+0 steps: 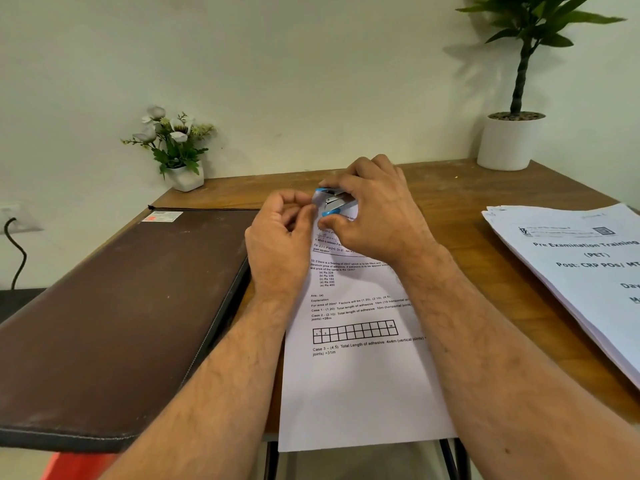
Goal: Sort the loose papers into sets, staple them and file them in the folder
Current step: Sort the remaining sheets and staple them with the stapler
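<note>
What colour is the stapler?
Blue with silver metal, on the stapler; head view.

Wooden counter (450, 188) ahead of me, brown, grain showing. Small white pot with white flowers (175, 140) on far left corner of counter, against wall. Taller green plant in white round pot (509, 142) on far right corner, leaves reaching out of top of view. Pale wall (294, 71) behind both, plant shadows on it. Wall socket (14, 218) low on my left, black cable (15, 251) hanging from it in curves. Something red (69, 465) below counter's near edge, too little visible to tell.
</note>
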Demonstrator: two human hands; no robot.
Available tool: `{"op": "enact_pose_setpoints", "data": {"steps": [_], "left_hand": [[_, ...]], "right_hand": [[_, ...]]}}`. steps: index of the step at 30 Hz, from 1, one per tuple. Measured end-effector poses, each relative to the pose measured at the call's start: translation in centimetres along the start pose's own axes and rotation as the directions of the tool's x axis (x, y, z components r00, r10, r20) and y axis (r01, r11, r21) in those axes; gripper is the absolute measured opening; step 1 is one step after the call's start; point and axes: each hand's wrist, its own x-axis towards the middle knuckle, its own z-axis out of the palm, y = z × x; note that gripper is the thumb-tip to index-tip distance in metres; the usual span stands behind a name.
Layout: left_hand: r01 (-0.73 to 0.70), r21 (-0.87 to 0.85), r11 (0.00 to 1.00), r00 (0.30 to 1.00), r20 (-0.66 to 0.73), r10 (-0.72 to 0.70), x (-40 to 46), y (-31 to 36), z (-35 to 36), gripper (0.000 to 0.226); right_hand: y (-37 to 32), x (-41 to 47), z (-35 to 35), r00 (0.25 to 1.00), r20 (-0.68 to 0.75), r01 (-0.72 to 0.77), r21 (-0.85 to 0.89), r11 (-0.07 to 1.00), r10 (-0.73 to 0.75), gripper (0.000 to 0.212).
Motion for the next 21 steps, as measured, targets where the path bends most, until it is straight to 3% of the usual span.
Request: {"op": "enact_pose_setpoints", "data": {"steps": [21], "left_hand": [[-0.016,-0.01,1.0,0.999,0.033,0.017,0.08,0.09,-0.03,0.013]], "right_hand": [[-0.01,-0.06,0.08,0.999,-0.028,0.027,-0.005,1.0,-0.027,0.05]]}}
